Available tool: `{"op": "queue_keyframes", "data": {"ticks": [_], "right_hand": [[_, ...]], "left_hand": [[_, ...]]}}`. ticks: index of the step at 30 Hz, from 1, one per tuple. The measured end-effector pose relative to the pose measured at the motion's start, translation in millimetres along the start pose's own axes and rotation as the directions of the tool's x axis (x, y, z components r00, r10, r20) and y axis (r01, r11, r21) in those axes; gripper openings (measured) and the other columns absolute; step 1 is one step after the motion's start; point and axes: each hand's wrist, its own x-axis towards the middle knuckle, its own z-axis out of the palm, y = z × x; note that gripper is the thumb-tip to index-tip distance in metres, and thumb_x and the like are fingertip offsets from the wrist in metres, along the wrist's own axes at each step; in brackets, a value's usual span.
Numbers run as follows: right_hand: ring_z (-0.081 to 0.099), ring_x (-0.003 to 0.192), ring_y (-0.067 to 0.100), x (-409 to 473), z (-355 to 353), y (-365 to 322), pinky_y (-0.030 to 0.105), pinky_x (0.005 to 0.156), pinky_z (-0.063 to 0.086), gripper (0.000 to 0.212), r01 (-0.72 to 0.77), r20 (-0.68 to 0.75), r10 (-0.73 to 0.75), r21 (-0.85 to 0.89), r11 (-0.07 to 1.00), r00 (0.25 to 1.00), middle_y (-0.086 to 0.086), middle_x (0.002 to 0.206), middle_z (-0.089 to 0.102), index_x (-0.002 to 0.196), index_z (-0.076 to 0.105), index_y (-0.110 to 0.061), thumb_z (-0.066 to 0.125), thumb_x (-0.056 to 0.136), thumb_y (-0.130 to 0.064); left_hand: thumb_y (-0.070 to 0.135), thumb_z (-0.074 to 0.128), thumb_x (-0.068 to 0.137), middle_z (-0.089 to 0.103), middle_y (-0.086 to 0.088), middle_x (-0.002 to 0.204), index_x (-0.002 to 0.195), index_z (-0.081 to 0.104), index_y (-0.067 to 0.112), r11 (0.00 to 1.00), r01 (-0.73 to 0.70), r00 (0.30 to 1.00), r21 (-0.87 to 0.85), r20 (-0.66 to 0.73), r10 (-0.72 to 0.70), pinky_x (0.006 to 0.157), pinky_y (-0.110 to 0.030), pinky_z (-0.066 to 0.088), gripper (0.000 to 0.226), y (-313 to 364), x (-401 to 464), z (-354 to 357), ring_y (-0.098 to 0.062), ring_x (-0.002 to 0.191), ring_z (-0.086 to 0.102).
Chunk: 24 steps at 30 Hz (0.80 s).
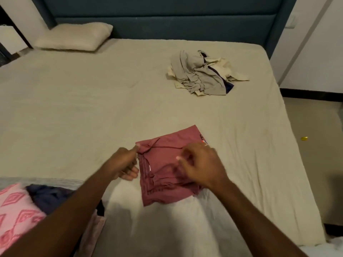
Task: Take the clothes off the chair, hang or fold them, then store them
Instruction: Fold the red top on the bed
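A maroon garment [167, 145] lies folded into a rough square on the bed [83, 108], near its front edge. My left hand [126, 164] pinches the garment's left edge between thumb and fingers. My right hand [200, 164] hovers over or rests on the garment's right half with its fingers curled; it is blurred, so I cannot tell whether it holds cloth. A loose heap of grey, cream and dark blue clothes [202, 73] lies further back on the right side of the bed.
A pillow [74, 36] sits at the back left against the dark blue headboard [167, 25]. A pink patterned cloth [14, 210] and a dark navy garment [48, 197] lie at the front left. Floor runs along the bed's right side, with a small yellow object [304, 138] on it.
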Motion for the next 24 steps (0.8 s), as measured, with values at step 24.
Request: {"op": "queue_keyframes", "data": {"ticks": [24], "right_hand": [[0.069,0.071,0.017,87.6,38.8,-72.7,0.036,0.06,0.058,0.047,-0.574,0.498,0.292,0.751,0.327,0.817,0.007,0.092,0.069,0.127,0.059,-0.035,0.07,0.093,-0.006]], "left_hand": [[0.015,0.063,0.099,0.063,-0.011,0.12,0.125,0.054,0.009,0.927,-0.37,0.929,0.067,0.042,0.368,0.087,-0.036,0.055,0.028,23.3,28.4,-162.4,-0.027,0.109,0.063]]}}
